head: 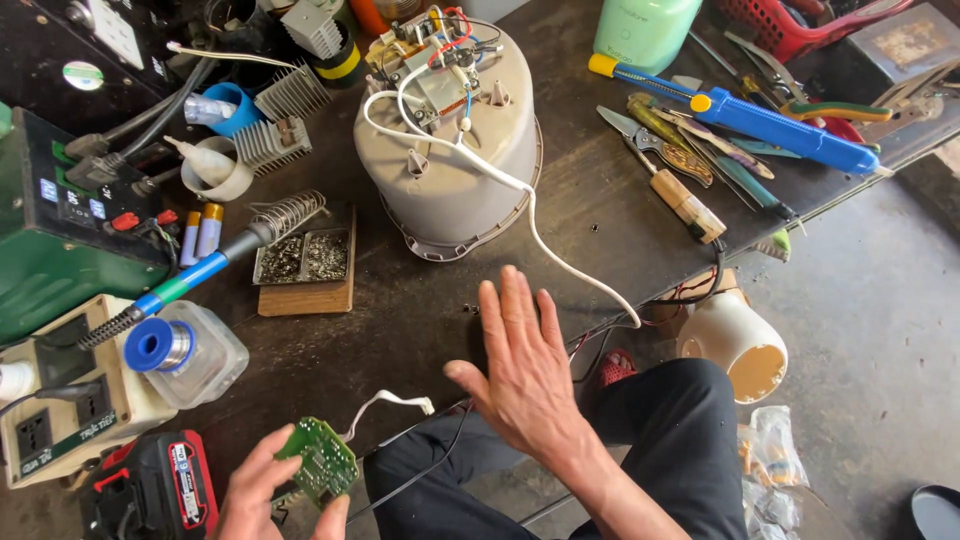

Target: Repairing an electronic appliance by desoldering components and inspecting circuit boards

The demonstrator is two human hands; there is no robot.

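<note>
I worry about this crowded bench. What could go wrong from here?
1. The soldering iron lies outside its coil stand; if hot, it might burn something.
2. The white wire trails past the right hand and could snag.
3. The left hand pinches the circuit board by its edge; it may slip.

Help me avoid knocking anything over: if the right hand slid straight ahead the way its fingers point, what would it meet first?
Probably the upturned grey appliance body. The right hand lies flat, fingers aimed up the dark table; only a few tiny screws lie between. The white cord runs just to its right.
</note>
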